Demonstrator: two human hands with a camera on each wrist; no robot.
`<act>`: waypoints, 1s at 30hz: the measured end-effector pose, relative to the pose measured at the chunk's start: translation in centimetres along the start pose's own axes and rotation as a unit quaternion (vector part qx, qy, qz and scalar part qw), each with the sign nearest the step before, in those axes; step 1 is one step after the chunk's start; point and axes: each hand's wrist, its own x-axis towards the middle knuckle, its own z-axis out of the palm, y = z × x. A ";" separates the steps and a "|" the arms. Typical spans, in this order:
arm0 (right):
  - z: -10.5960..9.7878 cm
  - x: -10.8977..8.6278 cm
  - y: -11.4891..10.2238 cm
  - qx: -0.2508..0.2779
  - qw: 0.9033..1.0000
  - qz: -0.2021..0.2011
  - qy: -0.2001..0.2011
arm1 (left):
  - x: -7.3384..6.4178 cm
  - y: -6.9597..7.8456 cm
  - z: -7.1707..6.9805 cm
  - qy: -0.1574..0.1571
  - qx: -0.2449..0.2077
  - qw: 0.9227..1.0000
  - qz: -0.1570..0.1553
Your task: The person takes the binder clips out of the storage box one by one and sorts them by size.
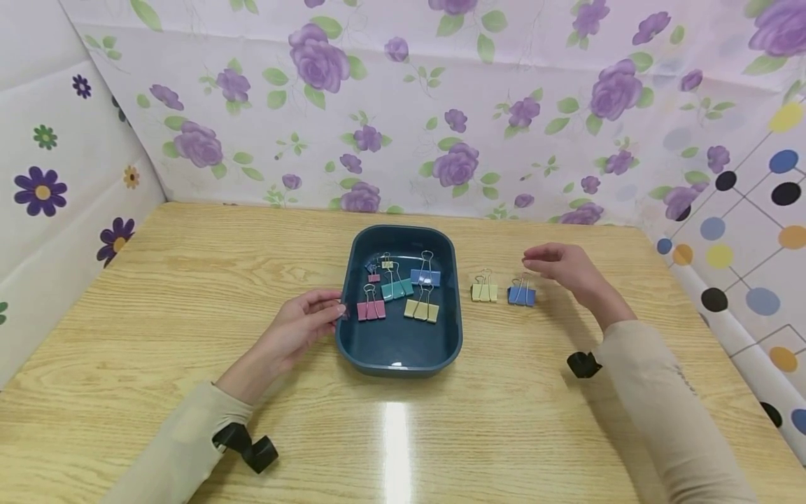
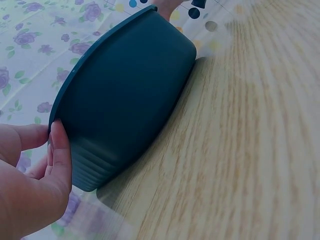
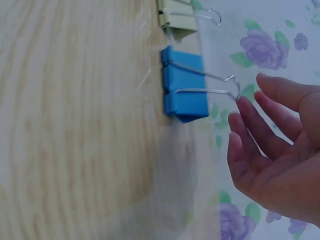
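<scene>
the left hand pinches the left rim of the dark blue tray, likely light, slick plastic, best held by that lip. binder clips lie inside. right of it on the table, a yellow clip sits near a blue clip; both look light, stiff and sturdy, easiest taken by the wire handles. the right hand, fingers loosely parted, is at the blue clip's handle, contact uncertain.

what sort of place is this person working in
Probably an indoor tabletop workspace, though the wider room is out of view. A wood-grain table holds a tray with binder clips inside, and a purple-flowered covering closes off the far side.
</scene>
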 end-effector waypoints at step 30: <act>8.3 -0.5 -14.8 0.006 0.996 0.008 -0.086 | 0.0 0.0 -0.2 0.013 0.014 1.000 -0.017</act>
